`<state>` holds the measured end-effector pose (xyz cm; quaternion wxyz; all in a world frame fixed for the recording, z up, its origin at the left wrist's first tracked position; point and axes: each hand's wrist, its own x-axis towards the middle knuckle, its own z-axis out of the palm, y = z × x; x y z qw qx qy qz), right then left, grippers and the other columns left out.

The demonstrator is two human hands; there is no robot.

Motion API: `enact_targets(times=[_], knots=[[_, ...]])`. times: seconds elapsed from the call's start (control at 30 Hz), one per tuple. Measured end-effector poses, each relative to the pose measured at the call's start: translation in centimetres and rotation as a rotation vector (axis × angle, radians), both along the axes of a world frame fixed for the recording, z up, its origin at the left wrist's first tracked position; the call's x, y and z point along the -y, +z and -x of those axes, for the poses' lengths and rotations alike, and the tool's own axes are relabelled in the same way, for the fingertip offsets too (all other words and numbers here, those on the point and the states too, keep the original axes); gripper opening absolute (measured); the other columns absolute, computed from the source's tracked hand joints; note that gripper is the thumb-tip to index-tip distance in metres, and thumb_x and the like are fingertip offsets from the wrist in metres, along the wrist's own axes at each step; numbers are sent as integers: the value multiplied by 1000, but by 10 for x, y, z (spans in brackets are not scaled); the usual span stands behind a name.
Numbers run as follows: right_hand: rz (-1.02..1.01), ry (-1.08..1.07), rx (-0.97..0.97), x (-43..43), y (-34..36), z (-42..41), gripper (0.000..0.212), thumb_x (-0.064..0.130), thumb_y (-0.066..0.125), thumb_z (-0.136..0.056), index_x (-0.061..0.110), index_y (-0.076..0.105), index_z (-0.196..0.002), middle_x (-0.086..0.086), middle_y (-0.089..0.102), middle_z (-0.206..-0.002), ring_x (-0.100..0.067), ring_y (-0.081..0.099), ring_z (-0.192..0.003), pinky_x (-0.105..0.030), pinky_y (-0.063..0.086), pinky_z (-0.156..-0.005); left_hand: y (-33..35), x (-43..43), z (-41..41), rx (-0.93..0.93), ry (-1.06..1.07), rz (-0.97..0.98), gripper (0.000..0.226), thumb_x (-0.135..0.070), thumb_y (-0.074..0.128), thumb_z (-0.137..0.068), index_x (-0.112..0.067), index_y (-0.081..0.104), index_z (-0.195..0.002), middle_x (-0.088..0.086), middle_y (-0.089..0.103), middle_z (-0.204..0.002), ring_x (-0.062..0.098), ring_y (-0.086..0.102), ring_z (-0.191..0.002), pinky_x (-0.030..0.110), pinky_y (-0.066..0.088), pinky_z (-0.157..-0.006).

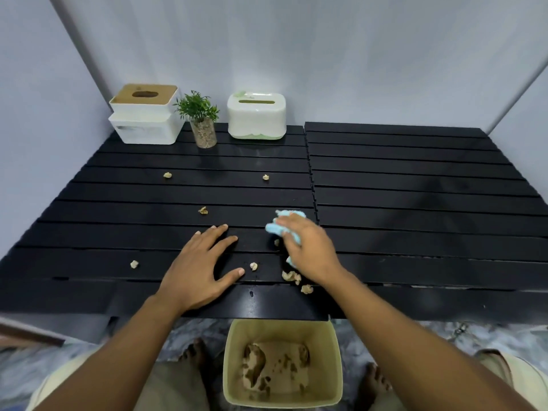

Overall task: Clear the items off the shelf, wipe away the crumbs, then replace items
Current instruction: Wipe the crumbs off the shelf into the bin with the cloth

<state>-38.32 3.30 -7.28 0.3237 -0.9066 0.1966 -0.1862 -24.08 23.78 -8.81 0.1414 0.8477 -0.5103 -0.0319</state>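
Note:
My right hand point(308, 247) presses a light blue cloth point(278, 228) onto the black slatted shelf point(415, 179), near its front middle. Several beige crumbs lie around: a cluster point(292, 277) just below my right hand, one point(253, 266) between my hands, others at the left point(134, 264) and further back point(167, 175). My left hand point(201, 268) rests flat and open on the shelf, fingers spread. At the back left stand a white tissue box with a wooden lid point(145, 114), a small potted plant point(201, 123) and a white-green tissue box point(256, 115).
A beige bin point(234, 366) with crumbs inside stands on the floor under the shelf's front edge, between my bare feet. Pale walls close the shelf at the back and both sides. A seam point(310, 173) runs between the shelf's two slatted panels.

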Motion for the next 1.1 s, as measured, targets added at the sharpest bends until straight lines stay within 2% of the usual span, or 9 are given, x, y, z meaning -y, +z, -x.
enact_targets(times=[0.1,0.2,0.3,0.43,0.63,0.77,0.87,0.97,1.1], knots=[[14,-149,101,34,16,7,33,13,49,-93,19,64,-122,5,61,-130,-12,46,-129,-25,34,-106,0,-1,0,-3,-7,10,79,-77,28,-83,-28,36,-144,-4,24,-157,15,17,-145,38,10,-120],[173,-287,-87,77,18,28,35,15,46,-94,17,61,-125,2,56,-135,-18,41,-133,-34,38,-102,0,-1,0,-2,-9,14,81,-79,25,-82,-28,36,-144,-4,24,-157,15,17,-145,38,10,-120],[213,-345,-234,84,0,51,35,19,45,-96,19,57,-129,3,50,-141,-18,37,-136,-37,39,-101,1,-1,0,-2,-2,21,82,-79,25,-81,-28,38,-143,-3,26,-156,17,18,-145,38,10,-120],[249,-311,-228,46,-10,49,36,23,44,-97,20,56,-131,4,48,-143,-15,31,-140,-33,32,-108,2,0,1,-6,9,19,78,-77,30,-82,-28,39,-142,-3,28,-155,17,20,-144,37,9,-119],[158,-22,-163,-5,-2,43,34,21,47,-97,27,59,-127,12,53,-137,-8,35,-137,-30,33,-108,2,0,1,-8,16,21,74,-73,30,-84,-29,40,-142,-4,28,-155,16,20,-144,37,10,-119],[220,-155,-135,36,9,24,35,21,45,-97,25,57,-130,9,50,-140,-12,32,-139,-34,35,-105,0,0,0,-14,16,20,67,-66,25,-88,-29,40,-142,-6,28,-155,15,19,-144,36,10,-119],[276,-218,-162,82,15,-3,35,21,44,-97,21,57,-130,4,50,-141,-16,34,-138,-40,40,-104,3,0,-11,-27,-8,29,60,-58,22,-92,-29,45,-139,-7,35,-151,14,28,-141,33,15,-116],[297,-169,-206,120,14,-33,35,22,44,-98,19,55,-131,3,49,-142,-17,34,-138,-41,40,-104,3,-4,-22,-14,21,40,55,-53,24,-93,-29,48,-137,-8,40,-148,15,36,-135,34,23,-111],[329,-100,-270,132,-3,-60,36,17,44,-97,16,54,-132,-1,47,-143,-20,31,-140,-41,38,-106,2,2,-20,12,49,25,51,-50,29,-94,-27,48,-135,-6,41,-146,15,37,-132,34,24,-111]])
